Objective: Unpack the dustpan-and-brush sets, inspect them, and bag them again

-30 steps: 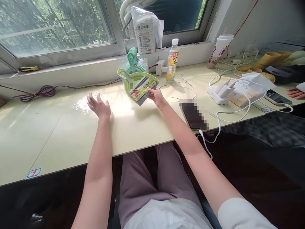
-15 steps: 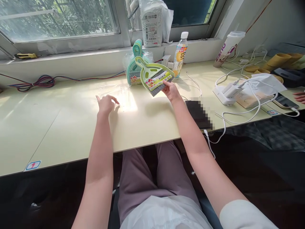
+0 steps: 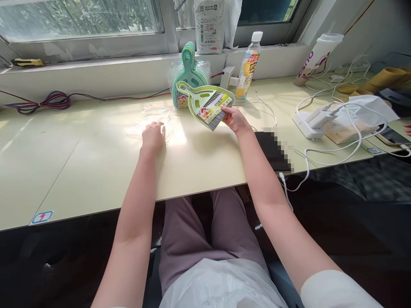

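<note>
A green mini dustpan and brush set [image 3: 205, 102] with a printed label is in my right hand [image 3: 236, 120], whose fingers close on its lower right edge. The set is tilted, its handle pointing to the upper left. On the table to the left, my left hand [image 3: 153, 139] is closed on a thin clear plastic bag [image 3: 136, 128]; the fingertips are partly hidden. Behind the held set, more teal and green dustpan sets [image 3: 189, 77] stand together in clear wrapping against the wall.
A drink bottle [image 3: 248, 68] and a white cup [image 3: 317, 57] stand toward the back right. White cables run around a power strip [image 3: 310, 126]. A dark flat object [image 3: 271, 149] lies by my right forearm. Bundled wires [image 3: 53, 102] and a yellow cutter [image 3: 28, 62] are at left.
My left hand has moved slightly right and up and its fingers have closed on the plastic, which is now bunched up more. The held dustpan set has tilted a little. The camera view has shifted.
</note>
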